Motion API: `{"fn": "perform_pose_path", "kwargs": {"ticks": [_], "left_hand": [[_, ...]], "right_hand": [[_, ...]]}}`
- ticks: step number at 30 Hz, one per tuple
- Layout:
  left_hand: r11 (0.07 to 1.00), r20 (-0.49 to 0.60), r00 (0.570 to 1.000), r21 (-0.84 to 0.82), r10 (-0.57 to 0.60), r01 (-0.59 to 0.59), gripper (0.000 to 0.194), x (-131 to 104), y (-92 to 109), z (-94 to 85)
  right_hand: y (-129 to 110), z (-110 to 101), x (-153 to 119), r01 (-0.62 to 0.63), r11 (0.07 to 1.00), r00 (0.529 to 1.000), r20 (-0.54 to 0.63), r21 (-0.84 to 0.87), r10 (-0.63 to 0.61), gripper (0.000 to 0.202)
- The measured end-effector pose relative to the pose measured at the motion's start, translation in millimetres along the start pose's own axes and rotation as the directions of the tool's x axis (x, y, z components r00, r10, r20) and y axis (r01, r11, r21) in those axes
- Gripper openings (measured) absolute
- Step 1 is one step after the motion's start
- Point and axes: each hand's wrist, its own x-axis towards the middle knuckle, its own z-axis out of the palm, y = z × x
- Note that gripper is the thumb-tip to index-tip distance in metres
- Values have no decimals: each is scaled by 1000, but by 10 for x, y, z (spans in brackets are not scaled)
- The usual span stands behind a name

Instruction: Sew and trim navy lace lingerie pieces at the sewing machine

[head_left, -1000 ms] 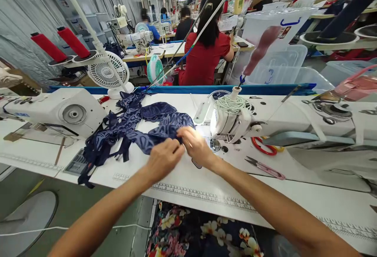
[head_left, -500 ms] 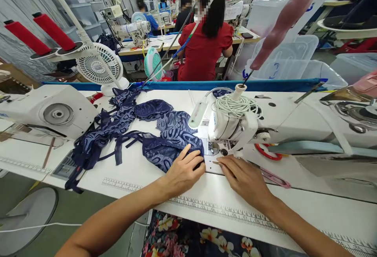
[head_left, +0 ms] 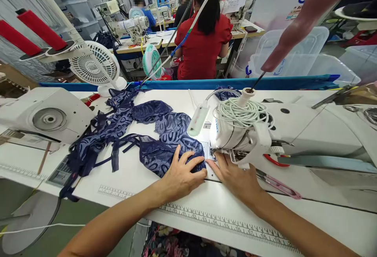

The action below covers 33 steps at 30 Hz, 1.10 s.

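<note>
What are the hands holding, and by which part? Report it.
Nothing is gripped. The left hand presses flat on the near edge of the navy lace garment; the right hand rests beside it, by the sewing machine.

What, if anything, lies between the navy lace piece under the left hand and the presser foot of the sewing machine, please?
Nothing visible does. The left hand presses flat on the navy lace piece, whose edge already lies at the needle plate. The right hand rests on the table beside it, under the sewing machine head; the presser foot itself is hidden.
</note>
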Motion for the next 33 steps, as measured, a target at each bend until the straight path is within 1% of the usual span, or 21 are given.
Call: {"fn": "perform_pose_path", "kwargs": {"ticks": [2, 5, 8, 10, 12, 14, 16, 17, 18, 20, 21, 23, 25, 29, 33], "left_hand": [[1000, 4, 1000, -9, -19, 19, 21, -6, 7, -3], [999, 17, 999, -22, -38, 38, 26, -9, 7, -3], [999, 27, 999, -33, -36, 37, 30, -8, -3, 11], [999, 22, 999, -38, -36, 37, 31, -9, -8, 23], [998, 21, 999, -46, -38, 39, 32, -12, -9, 29], [998, 30, 999, -58, -37, 39, 31, -13, -12, 25], [996, 52, 998, -80, -30, 34, 31, -3, -27, 14], [995, 64, 998, -95, -22, 28, 31, 9, -40, 8], [994, 74, 997, -112, -11, 19, 31, 27, -57, 3], [989, 91, 996, -146, 22, -9, 33, 78, -97, 0], [987, 95, 995, -161, 40, -24, 33, 110, -116, 2], [983, 97, 993, -179, 65, -47, 33, 174, -147, 12], [981, 96, 992, -185, 77, -58, 32, 227, -161, 24], [982, 103, 991, -179, 88, -68, 31, 277, -165, 37], [978, 125, 986, -190, 106, -81, 33, 331, -194, 39]], "right_hand": [[-38, 0, -7, -4, 998, 999, -39, -68, 2, 24], [-103, -49, -7, 12, 982, 996, -88, -186, -29, 29], [-147, -89, 11, 13, 968, 993, -114, -249, -42, 35], [-162, -71, 23, 13, 962, 992, -115, -272, -45, 36], [-168, -17, 31, -1, 968, 995, -96, -253, -24, 33], [-159, 43, 32, -19, 977, 998, -69, -212, 5, 26], [-123, 71, 24, -15, 983, 999, -53, -185, 6, 18], [-93, 63, 17, 3, 984, 999, -45, -180, -12, 18], [-56, 40, 8, 33, 984, 998, -47, -176, -42, 23], [30, -42, -16, 102, 982, 991, -71, -161, -114, 32], [72, -91, -29, 124, 981, 986, -88, -146, -138, 33], [138, -178, -58, 137, 986, 981, -123, -97, -149, 33], [172, -221, -89, 123, 991, 981, -146, -43, -128, 36], [174, -173, -150, 126, 992, 968, -216, -12, -126, 36], [175, -91, -177, 112, 992, 962, -244, -57, -122, 33]]}}
